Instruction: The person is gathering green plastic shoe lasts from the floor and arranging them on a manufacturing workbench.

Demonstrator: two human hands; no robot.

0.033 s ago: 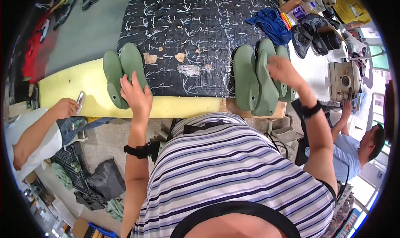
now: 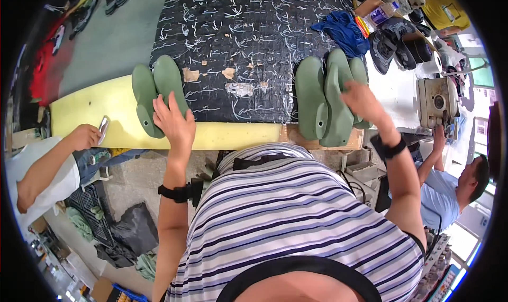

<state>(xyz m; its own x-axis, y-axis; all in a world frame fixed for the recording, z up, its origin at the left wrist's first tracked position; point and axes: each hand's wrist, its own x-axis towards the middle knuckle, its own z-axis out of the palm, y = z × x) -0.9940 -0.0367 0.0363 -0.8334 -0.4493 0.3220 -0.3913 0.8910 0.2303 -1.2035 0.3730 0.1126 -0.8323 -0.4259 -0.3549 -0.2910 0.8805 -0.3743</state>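
Spreading its fingers wide, the person's left hand (image 2: 179, 125) is lying over one of two green foot-shaped forms (image 2: 168, 75) at the left of the surface (image 2: 238, 136). The right hand (image 2: 366, 103) is bending its fingers over the right-hand cluster (image 2: 309, 95); I cannot tell whether they are gripping. Because the forms are lying close together near the front edge, a bumping wrist could be knocking one to the floor (image 2: 135, 177), or a loose grip could be letting one slip. At least three are sitting in that cluster, making five or more altogether. Farther off, one blue cloth (image 2: 341, 31) and one clear bottle (image 2: 382, 15) are lying.
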